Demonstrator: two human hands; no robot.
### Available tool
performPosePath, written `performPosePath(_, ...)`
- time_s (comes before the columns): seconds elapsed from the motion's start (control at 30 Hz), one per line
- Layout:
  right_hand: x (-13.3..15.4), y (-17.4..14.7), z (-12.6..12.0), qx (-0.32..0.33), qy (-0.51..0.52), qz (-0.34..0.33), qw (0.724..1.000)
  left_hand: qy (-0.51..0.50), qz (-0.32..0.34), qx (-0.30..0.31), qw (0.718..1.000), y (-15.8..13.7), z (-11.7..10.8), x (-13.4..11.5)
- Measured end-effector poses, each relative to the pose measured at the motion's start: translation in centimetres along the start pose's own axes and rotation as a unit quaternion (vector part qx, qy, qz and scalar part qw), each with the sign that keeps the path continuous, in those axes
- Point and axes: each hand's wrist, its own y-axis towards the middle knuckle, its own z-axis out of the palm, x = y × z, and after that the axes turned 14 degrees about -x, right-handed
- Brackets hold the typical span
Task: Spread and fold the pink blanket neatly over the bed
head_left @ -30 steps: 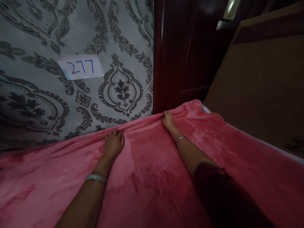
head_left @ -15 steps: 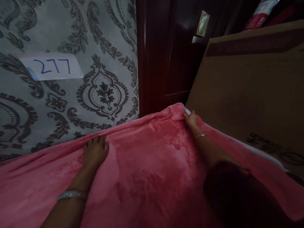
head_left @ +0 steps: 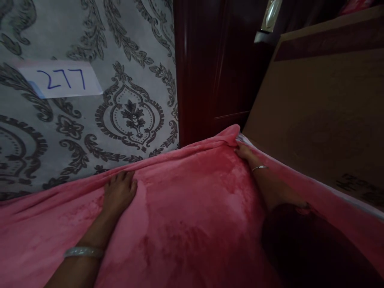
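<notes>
A pink plush bed sheet [head_left: 192, 200] covers the bed, with loose folds along the wall side. My left hand [head_left: 120, 190] lies flat on it near the wall edge, fingers stretched out, holding nothing. At the far corner, my right hand [head_left: 243, 152] has its fingers closed on the sheet's edge, just below a raised, bunched fold. The fingertips there are partly hidden. A strip of pale lining or mattress edge shows beside that hand along the right side. Each wrist wears a bangle.
Patterned grey wallpaper [head_left: 135, 116] with a paper marked 277 [head_left: 61, 79] borders the left side. Behind the corner stands a dark red door [head_left: 207, 72] with a metal handle plate [head_left: 271, 16]. A large cardboard box [head_left: 327, 96] leans close along the right edge.
My right hand has shifted slightly at the corner, and the fold there stands more pointed. The view has turned a little to the left. My left hand stays flat on the sheet.
</notes>
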Motion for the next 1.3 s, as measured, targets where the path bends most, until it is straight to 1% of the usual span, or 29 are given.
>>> performPosePath(0.07,0.4,-0.9,0.0,0.029,-0.025,0.009,0.999,0.002,-0.003,0.001,1.0,0.0,0.0,0.0)
performPosePath(0.1,0.8,-1.5,-0.1,0.026,-0.039,0.007,0.999,0.003,-0.003,0.001,1.0,0.1,-0.1,0.0)
performPosePath(0.13,1.3,-2.2,-0.3,0.015,-0.048,-0.014,0.999,0.002,-0.004,0.0,1.0,0.1,-0.1,0.1)
performPosePath(0.17,1.8,-3.0,-0.5,0.005,-0.048,-0.053,0.997,-0.002,-0.003,-0.004,1.0,0.2,-0.1,0.2)
performPosePath(0.2,2.3,-3.8,-0.7,0.004,-0.039,-0.107,0.993,-0.012,0.002,-0.011,1.0,0.3,0.0,0.3)
performPosePath(0.23,2.8,-4.7,-0.9,0.022,-0.027,-0.167,0.985,-0.028,0.013,-0.021,0.999,0.3,0.1,0.4)
performPosePath(0.27,3.1,-5.5,-1.0,0.057,-0.019,-0.219,0.974,-0.047,0.033,-0.029,0.998,0.3,0.3,0.5)
performPosePath(0.3,3.2,-6.2,-1.0,0.102,-0.019,-0.254,0.962,-0.065,0.059,-0.032,0.996,0.3,0.5,0.7)
performPosePath(0.33,3.2,-6.8,-1.0,0.147,-0.029,-0.269,0.951,-0.078,0.086,-0.028,0.993,0.2,0.8,0.8)
performPosePath(0.4,2.8,-7.3,-0.9,0.212,-0.061,-0.258,0.941,-0.085,0.122,0.0,0.989,0.0,1.4,0.9)
performPosePath(0.43,2.5,-7.4,-0.9,0.227,-0.078,-0.245,0.939,-0.083,0.126,0.018,0.988,-0.2,1.6,0.9)
performPosePath(0.53,2.0,-6.8,-1.1,0.224,-0.118,-0.21,0.944,-0.079,0.109,0.05,0.99,-0.5,2.1,0.7)
performPosePath(0.6,2.5,-6.4,-1.5,0.222,-0.143,-0.187,0.946,-0.084,0.102,0.059,0.99,-0.6,2.1,0.6)
performPosePath(0.7,4.1,-6.5,-2.7,0.236,-0.163,-0.155,0.945,-0.096,0.097,0.054,0.989,-0.5,2.1,0.6)
performPosePath(0.77,5.2,-7.4,-3.9,0.243,-0.171,-0.134,0.945,-0.113,0.091,0.039,0.989,-0.4,2.2,0.7)
performPosePath(0.83,5.5,-8.8,-5.4,0.235,-0.164,-0.134,0.949,-0.142,0.089,0.018,0.986,-0.3,2.2,0.8)
performPosePath(0.87,5.1,-9.7,-6.4,0.229,-0.157,-0.141,0.95,-0.157,0.087,0.006,0.984,-0.3,2.2,0.8)
performPosePath(0.93,3.1,-11.4,-8.6,0.218,-0.154,-0.15,0.952,-0.174,0.079,-0.012,0.981,-0.3,1.9,0.8)
performPosePath(0.97,1.6,-12.1,-9.9,0.213,-0.164,-0.142,0.953,-0.176,0.076,-0.016,0.981,-0.3,1.7,0.8)
performPosePath(1.0,-0.1,-12.7,-11.3,0.209,-0.183,-0.12,0.953,-0.175,0.072,-0.017,0.982,-0.4,1.3,0.7)
performPosePath(1.1,-5.3,-13.8,-16.0,0.18,-0.242,-0.011,0.953,-0.169,0.072,-0.014,0.983,-0.8,-0.2,0.5)
performPosePath(1.13,-6.7,-14.1,-17.5,0.178,-0.26,0.017,0.949,-0.167,0.071,-0.012,0.983,-1.2,-0.7,0.4)
performPosePath(1.17,-7.8,-14.5,-18.9,0.172,-0.272,0.032,0.946,-0.164,0.068,-0.009,0.984,-1.7,-1.3,0.3)
performPosePath(1.23,-8.8,-15.9,-21.0,0.146,-0.292,0.044,0.944,-0.156,0.058,0.002,0.986,-3.5,-2.6,0.1)
performPosePath(1.3,-8.4,-18.1,-22.0,0.11,-0.294,0.01,0.95,-0.143,0.067,0.039,0.987,-6.6,-4.4,0.0)
